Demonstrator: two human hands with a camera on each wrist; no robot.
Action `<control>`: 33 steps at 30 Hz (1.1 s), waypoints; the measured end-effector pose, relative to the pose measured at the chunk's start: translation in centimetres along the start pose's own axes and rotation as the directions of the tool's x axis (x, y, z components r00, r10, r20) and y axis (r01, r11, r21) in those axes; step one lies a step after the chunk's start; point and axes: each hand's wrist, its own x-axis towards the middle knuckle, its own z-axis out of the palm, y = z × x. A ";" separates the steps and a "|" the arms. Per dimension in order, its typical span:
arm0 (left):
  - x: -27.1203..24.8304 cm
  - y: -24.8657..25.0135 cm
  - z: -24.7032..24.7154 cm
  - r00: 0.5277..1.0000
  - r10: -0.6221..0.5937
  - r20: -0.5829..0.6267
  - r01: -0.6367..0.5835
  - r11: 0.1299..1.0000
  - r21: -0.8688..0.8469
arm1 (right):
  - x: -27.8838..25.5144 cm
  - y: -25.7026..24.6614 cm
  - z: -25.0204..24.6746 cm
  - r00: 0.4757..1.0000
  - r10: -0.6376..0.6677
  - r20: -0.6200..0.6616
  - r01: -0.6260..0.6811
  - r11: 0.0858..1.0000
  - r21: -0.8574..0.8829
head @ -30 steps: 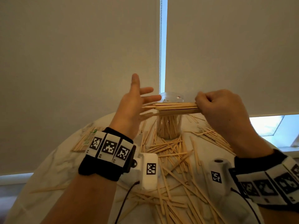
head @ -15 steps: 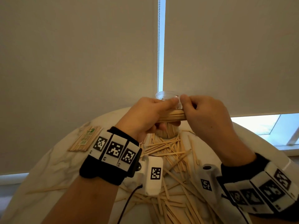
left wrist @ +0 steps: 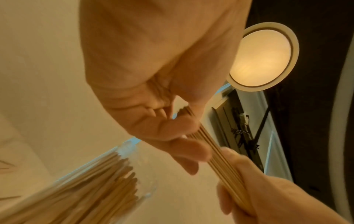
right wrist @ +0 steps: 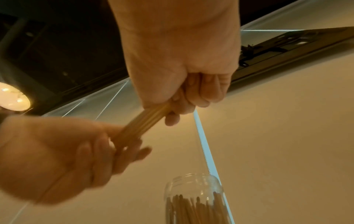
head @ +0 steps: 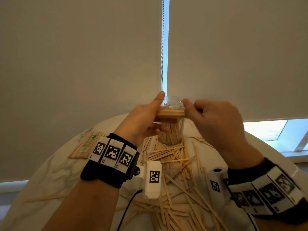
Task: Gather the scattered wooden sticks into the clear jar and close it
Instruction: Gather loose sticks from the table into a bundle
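Note:
I hold a bundle of wooden sticks (head: 171, 112) level in the air, just in front of the mouth of the clear jar (head: 172, 104). My left hand (head: 146, 119) grips its left end, thumb raised along the jar's rim. My right hand (head: 208, 117) grips the right end in a fist. The wrist views show the same bundle (left wrist: 220, 154) (right wrist: 145, 121) between both hands. The jar (right wrist: 195, 201) stands upright without a lid, part full of upright sticks. Many loose sticks (head: 175, 164) lie scattered on the round marble table (head: 50, 180).
A neat pack of sticks with a green label (head: 86, 145) lies at the table's left. A roller blind with a bead chain (head: 162, 47) hangs right behind the jar. A window sill (head: 283, 139) shows at the right. No lid is in view.
My left hand, open a second ago, has closed round the left end of the bundle. Both hands have drawn together at the jar's mouth, and my left thumb has lifted.

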 end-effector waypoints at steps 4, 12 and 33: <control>1.3 -2.3 -1.0 0.983 0.063 -0.174 -0.066 0.998 -0.012 | 1.6 2.6 -1.2 0.977 0.206 0.050 -0.208 0.978 0.018; 7.4 -5.9 1.3 0.984 0.084 -0.155 -0.026 0.938 0.345 | 9.1 3.0 1.6 0.987 0.064 0.145 -0.043 0.989 -0.143; 11.9 -6.7 2.5 0.979 0.180 -0.097 -0.159 0.969 0.190 | 15.2 0.8 8.6 0.783 0.016 0.622 0.208 0.936 -0.285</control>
